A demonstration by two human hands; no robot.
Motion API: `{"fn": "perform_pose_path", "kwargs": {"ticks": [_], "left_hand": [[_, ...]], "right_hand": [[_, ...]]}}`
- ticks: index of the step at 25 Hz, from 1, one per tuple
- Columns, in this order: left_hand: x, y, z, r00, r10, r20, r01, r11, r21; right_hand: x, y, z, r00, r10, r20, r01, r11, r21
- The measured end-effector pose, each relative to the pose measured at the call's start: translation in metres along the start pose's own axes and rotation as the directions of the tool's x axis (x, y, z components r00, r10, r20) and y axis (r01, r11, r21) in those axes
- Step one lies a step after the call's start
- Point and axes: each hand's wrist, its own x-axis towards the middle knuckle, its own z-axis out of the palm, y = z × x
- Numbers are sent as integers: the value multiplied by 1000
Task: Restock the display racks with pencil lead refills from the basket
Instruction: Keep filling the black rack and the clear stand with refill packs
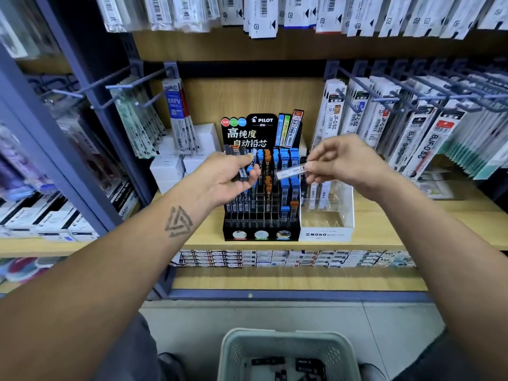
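A black tiered Pilot display rack (261, 215) stands on the wooden shelf, partly filled with blue, orange and dark lead refill cases. My left hand (225, 178) grips a small bundle of refill cases (243, 166) in front of the rack's upper left rows. My right hand (345, 160) pinches one clear refill case (290, 171) by its end, held level above the rack's right side. Beside the rack sits a clear Mono display rack (327, 215) with a few refills at its back. The grey basket (287, 350) on the floor below holds loose dark refill cases.
Peg hooks carry hanging pen refill packs on both sides, left (143, 119) and right (412, 125). White boxes (167, 171) stand behind the rack at the left. A lower shelf holds rows of small boxes (275, 258). My legs flank the basket.
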Motion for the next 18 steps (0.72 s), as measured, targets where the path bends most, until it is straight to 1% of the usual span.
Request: {"fn": "perform_pose_path", "kwargs": {"ticks": [1, 2, 4, 6, 12, 15, 18], "left_hand": [[-1, -1, 0, 1000, -16, 22, 16, 1000, -1], [-1, -2, 1, 998, -35, 44, 35, 999, 2], [-2, -4, 4, 994, -73, 77, 72, 997, 14], [-1, -7, 6, 991, -94, 97, 92, 995, 25], [0, -13, 11, 980, -152, 129, 150, 988, 25], [-1, -16, 13, 969, -210, 133, 212, 977, -6], [-3, -21, 15, 959, -248, 139, 242, 968, 61]], "right_hand": [[-1, 2, -3, 1000, -6, -27, 4, 997, -82], [-2, 5, -4, 999, -20, -34, 12, 978, -206], [-2, 15, 3, 999, -39, -15, 27, 881, -472], [0, 27, 14, 998, -69, -1, 55, 794, -605], [7, 53, 36, 977, -213, 13, 153, 656, -739], [8, 61, 42, 965, -258, 52, 201, 590, -782], [9, 61, 42, 954, -286, 88, 237, 545, -804]]}}
